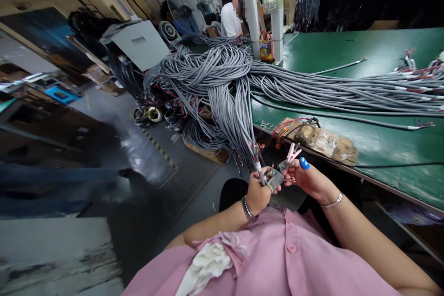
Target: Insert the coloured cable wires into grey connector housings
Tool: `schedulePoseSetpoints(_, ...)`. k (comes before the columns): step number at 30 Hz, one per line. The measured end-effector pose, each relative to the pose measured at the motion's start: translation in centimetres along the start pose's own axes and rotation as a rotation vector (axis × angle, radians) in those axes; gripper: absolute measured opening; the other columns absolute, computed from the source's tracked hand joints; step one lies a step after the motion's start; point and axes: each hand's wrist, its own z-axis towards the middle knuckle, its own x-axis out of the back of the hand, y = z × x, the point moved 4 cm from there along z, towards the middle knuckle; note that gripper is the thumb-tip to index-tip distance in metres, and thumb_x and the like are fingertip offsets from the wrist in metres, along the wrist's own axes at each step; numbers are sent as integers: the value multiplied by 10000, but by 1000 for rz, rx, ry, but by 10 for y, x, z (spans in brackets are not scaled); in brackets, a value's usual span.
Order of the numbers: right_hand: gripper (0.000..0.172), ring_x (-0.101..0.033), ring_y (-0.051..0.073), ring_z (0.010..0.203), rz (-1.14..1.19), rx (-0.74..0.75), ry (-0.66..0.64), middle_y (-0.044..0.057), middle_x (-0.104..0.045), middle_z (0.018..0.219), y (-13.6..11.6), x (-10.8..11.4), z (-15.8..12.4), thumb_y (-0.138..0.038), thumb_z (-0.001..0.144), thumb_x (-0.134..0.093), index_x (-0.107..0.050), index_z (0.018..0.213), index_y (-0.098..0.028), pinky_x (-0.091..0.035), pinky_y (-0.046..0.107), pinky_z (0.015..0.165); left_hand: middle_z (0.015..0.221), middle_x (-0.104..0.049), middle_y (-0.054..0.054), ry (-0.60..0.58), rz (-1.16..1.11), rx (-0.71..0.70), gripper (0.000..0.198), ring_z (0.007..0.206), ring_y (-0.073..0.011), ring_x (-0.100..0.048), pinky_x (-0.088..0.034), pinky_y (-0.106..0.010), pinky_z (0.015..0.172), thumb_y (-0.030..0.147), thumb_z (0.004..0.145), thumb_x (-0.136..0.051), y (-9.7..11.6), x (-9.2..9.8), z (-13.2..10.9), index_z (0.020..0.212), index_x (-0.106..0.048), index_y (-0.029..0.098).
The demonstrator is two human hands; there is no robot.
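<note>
My left hand, with a bracelet at the wrist, is closed around the end of a grey cable. Thin coloured wires fan out of the cable ends by its fingers. My right hand meets it from the right, fingertips pinched on thin wires. Grey wrapping covers fingertips of both hands. A pink clip sticks up at the right fingers; whether it is gripped is unclear. A blue piece with a white mark sits on the right hand. The held cable hangs at the foot of a thick bundle of grey cables.
The green table carries long grey cables. At its near edge lies a worn wooden block with red and black wires. A white post stands behind the pile. Further back sits a person near a fan.
</note>
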Motion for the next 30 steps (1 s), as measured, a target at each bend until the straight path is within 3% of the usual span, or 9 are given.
schedulePoseSetpoints(7,243,-553,101,622,-279,-33,39,12,-637,712,-13,1,1,-365,737,-774,-683,796,-147,-435,240,610,570,-607,-8,-49,39,15,296,491,-102,-558,-450,-200,474,398,711,-754,-8,2,1,738,-625,133)
schedulePoseSetpoints(14,293,-532,92,574,-375,-63,77,3,-629,652,-13,-1,10,-382,657,-819,-683,717,-129,-421,229,571,552,-612,-15,-87,72,-4,281,482,-105,-548,-441,-208,484,378,732,-738,-14,6,1,697,-598,137)
schedulePoseSetpoints(20,316,-559,110,570,-465,-20,20,13,-658,637,-16,-12,11,-418,661,-807,-693,693,-125,-449,240,574,595,-654,-46,-208,220,9,269,517,-122,-574,-452,-220,514,381,736,-730,-17,5,6,713,-641,128)
schedulePoseSetpoints(22,306,-589,132,589,-465,-10,-26,20,-676,653,-16,-16,12,-428,693,-783,-708,726,-134,-472,264,597,567,-641,-40,-244,238,28,277,500,-122,-567,-448,-222,506,385,730,-733,-14,4,8,688,-640,128)
schedulePoseSetpoints(25,262,-610,140,623,-415,32,10,26,-687,679,-14,-10,10,-399,734,-762,-720,767,-143,-486,276,637,540,-620,-34,-247,162,49,296,479,-117,-554,-450,-226,499,389,725,-736,-8,5,10,645,-628,126)
schedulePoseSetpoints(30,245,-635,155,733,-151,27,44,66,-707,850,-6,8,0,-370,780,-734,-717,910,-163,-502,306,713,539,-611,-29,-108,-22,35,340,475,-104,-543,-443,-221,493,426,737,-720,-1,7,8,615,-618,125)
